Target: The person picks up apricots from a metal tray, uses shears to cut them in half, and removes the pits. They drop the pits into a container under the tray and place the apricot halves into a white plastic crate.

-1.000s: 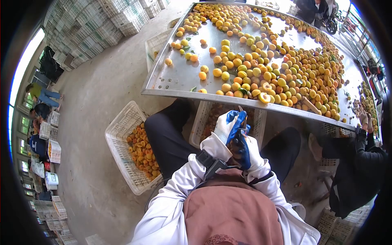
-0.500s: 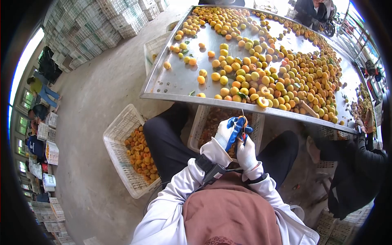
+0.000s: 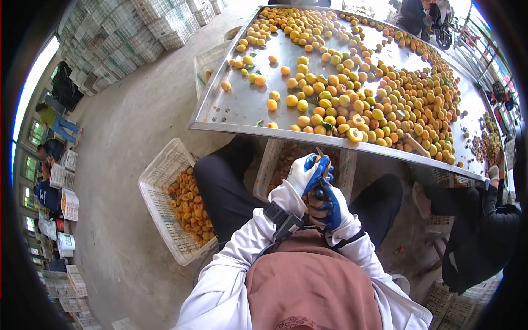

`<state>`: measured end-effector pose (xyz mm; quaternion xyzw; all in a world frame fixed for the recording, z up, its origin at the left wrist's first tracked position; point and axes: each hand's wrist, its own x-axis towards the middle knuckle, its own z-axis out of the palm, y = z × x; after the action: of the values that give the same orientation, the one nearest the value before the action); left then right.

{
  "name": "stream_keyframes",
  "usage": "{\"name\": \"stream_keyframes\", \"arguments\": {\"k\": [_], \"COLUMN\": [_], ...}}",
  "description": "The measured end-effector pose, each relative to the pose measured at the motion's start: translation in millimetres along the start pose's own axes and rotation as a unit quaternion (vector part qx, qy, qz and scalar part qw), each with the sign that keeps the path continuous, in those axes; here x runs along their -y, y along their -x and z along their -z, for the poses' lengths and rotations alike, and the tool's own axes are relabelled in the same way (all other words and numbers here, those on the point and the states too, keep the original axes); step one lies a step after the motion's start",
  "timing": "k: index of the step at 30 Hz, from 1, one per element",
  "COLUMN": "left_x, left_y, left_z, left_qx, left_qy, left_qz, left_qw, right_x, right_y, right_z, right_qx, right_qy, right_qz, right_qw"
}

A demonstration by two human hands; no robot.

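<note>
Gloved in white and blue, my left hand (image 3: 306, 171) is closed on a small orange apricot (image 3: 324, 163), of which only part shows. My right hand (image 3: 329, 208), in the same kind of glove, is wrapped round a knife (image 3: 320, 152); its thin blade points up beside the fruit. Both hands are close together above a crate (image 3: 266, 171) between my knees. Past them stands a metal table (image 3: 242, 113) with many whole apricots (image 3: 379, 114) and a cut half (image 3: 355, 135) near its front edge.
A white crate (image 3: 157, 190) of apricot halves (image 3: 190, 203) stands on the floor at left. A person in dark clothes (image 3: 476, 234) is at the right. Stacked crates (image 3: 118, 41) stand at the upper left, and other people are at the far left and beyond the table.
My right hand has turned, showing more of its blue palm side and fingers. The blade has tilted to the left. The right-hand person's glove has moved slightly.
</note>
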<state>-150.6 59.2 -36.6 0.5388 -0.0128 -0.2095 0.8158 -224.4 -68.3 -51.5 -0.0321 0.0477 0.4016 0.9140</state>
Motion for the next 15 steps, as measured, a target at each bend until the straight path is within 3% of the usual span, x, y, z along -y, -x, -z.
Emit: {"name": "stream_keyframes", "arguments": {"k": [1, 2, 3, 5, 7, 9, 10, 11, 13, 14, 15], "left_x": [-0.8, -1.3, -2.7, -5.9, -14.2, -21.9, -26.1, -27.1, -28.4, -27.5, -26.2], "left_y": [-0.7, -0.5, -0.5, -2.0, 1.0, 8.3, 11.1, 13.0, 14.3, 14.2, 14.8], "left_z": [0.1, 0.4, 0.6, 1.2, 10.4, 15.4, 15.1, 13.0, 9.8, 10.0, 9.6], "left_qx": [0.024, 0.024, 0.026, 0.031, 0.012, -0.038, -0.033, -0.032, -0.006, 0.015, 0.016], "left_qy": [0.011, 0.012, 0.014, 0.017, -0.034, -0.318, -0.373, -0.372, -0.451, -0.458, -0.457], "left_qz": [-0.016, -0.018, -0.059, -0.142, -0.165, -0.290, -0.318, -0.316, -0.397, -0.413, -0.412], "left_qw": [1.000, 0.999, 0.998, 0.989, 0.986, 0.902, 0.871, 0.872, 0.799, 0.787, 0.788], "right_x": [-3.2, -5.8, -7.2, -7.1, 5.8, 23.0, 29.7, 34.4, 39.7, 42.0, 43.5], "right_y": [-1.9, -2.4, -1.1, 2.9, 12.9, 15.9, 18.9, 17.4, 14.8, 9.1, 3.5], "right_z": [-0.8, -1.1, -2.6, -8.8, -29.2, -35.4, -41.2, -43.2, -74.6, -79.2, -82.6], "right_qx": [-0.139, -0.271, -0.270, -0.327, -0.323, -0.309, -0.297, -0.301, -0.305, -0.307, -0.276], "right_qy": [0.158, 0.308, 0.310, 0.549, 0.419, 0.435, 0.461, 0.474, 0.533, 0.531, 0.590], "right_qz": [0.086, 0.167, 0.168, 0.376, 0.373, 0.361, 0.340, 0.320, 0.259, 0.260, 0.268], "right_qw": [0.974, 0.897, 0.896, 0.671, 0.763, 0.764, 0.764, 0.763, 0.746, 0.746, 0.710]}}
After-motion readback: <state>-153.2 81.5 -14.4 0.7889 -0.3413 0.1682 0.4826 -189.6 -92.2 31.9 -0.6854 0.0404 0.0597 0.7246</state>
